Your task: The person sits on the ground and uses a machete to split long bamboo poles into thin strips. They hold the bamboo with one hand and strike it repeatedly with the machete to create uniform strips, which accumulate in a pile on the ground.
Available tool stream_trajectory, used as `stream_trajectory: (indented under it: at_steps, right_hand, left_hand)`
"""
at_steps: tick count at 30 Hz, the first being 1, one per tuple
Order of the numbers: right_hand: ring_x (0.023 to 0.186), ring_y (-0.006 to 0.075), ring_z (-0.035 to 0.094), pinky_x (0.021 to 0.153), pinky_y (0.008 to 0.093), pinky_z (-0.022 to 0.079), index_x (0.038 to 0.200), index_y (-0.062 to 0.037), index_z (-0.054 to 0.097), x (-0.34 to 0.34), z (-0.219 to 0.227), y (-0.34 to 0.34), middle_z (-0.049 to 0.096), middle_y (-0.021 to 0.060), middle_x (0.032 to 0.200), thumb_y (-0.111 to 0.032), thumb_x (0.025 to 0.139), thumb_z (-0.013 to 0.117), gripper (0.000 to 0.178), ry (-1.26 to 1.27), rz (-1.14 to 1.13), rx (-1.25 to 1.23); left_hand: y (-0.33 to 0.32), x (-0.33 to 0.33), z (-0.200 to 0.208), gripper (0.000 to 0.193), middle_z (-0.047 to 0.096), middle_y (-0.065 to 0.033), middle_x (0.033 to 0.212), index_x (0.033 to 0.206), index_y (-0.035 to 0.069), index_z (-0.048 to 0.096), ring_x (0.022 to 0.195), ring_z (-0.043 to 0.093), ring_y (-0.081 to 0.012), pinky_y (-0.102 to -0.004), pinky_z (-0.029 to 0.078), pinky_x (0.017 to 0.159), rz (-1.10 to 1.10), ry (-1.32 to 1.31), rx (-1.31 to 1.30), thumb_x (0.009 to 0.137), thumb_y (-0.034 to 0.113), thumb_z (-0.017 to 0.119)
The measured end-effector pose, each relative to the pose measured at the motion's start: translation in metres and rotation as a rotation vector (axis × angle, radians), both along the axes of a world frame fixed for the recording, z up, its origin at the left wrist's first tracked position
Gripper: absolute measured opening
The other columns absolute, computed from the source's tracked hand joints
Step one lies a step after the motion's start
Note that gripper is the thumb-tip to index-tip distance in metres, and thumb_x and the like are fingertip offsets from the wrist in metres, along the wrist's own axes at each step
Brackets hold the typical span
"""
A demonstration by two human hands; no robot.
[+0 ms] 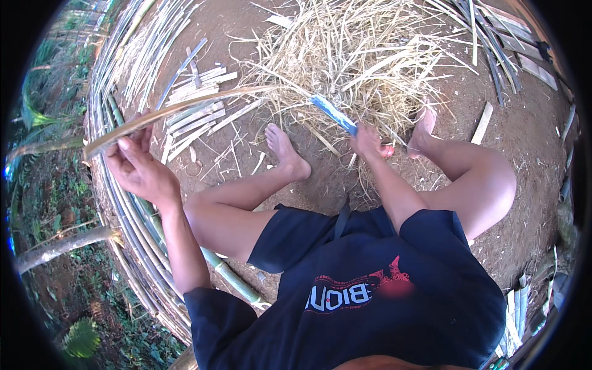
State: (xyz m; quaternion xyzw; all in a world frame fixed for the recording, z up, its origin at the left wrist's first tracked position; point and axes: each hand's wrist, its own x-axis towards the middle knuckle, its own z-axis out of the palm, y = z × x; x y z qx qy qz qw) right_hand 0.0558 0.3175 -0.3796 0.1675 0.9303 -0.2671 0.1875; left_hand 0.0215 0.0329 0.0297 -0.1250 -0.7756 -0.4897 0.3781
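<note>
My left hand (143,166) is raised at the left, its thumb and fingers closed on a long bamboo strip (203,98). The strip bends across in front of me, and its far end thins out near the straw-like pile. Low between my feet, my right hand (368,142) is wrapped round a knife (333,114) with a flat, blue-and-white blade pointing forward and left. A red end (387,151) of it shows beside my fist. The strip's thin end lies close to the blade's tip; whether they touch I cannot tell.
A heap of pale bamboo shavings (345,55) lies ahead, between and beyond my bare feet. Split bamboo pieces (200,114) are stacked left of it. Long bamboo poles (139,228) edge the ground at the left, with plants beyond. Dark slats (518,46) lie at the far right.
</note>
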Motion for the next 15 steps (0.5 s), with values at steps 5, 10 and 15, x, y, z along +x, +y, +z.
stream_trajectory:
  at_steps: [5,10,15]
  right_hand:
    - [0.121,0.038,0.057,0.105,0.0497,0.041,0.132,-0.0057,0.05,0.004,-0.028,0.016,0.051,0.0236,0.137,-0.032,0.089,0.064,0.052,-0.172,0.07,0.124]
    - [0.1,0.0342,0.067,0.089,0.0419,0.052,0.127,-0.0017,0.053,-0.009,-0.019,0.018,0.067,0.0248,0.109,-0.033,0.081,0.069,0.057,-0.236,0.203,-0.104]
    - [0.095,0.0323,0.067,0.086,0.0418,0.051,0.106,0.0054,0.063,-0.004,0.033,-0.007,0.068,0.0236,0.1,-0.03,0.082,0.064,0.043,-0.218,-0.101,-0.523]
  left_hand:
    - [-0.015,-0.008,-0.003,0.026,0.06,-0.0208,0.113,0.119,-0.002,0.042,0.107,0.065,-0.0295,-0.0458,0.056,0.096,0.07,-0.049,0.077,0.105,0.02,0.047]
    - [-0.026,-0.023,-0.004,0.026,0.06,-0.0167,0.113,0.121,-0.003,0.047,0.108,0.062,-0.025,-0.0417,0.055,0.098,0.167,-0.104,-0.101,0.104,0.016,0.049]
    - [-0.03,-0.054,0.023,0.028,0.058,-0.0247,0.118,0.121,-0.008,0.042,0.112,0.062,-0.0349,-0.047,0.054,0.101,0.016,0.036,0.187,0.105,0.015,0.042]
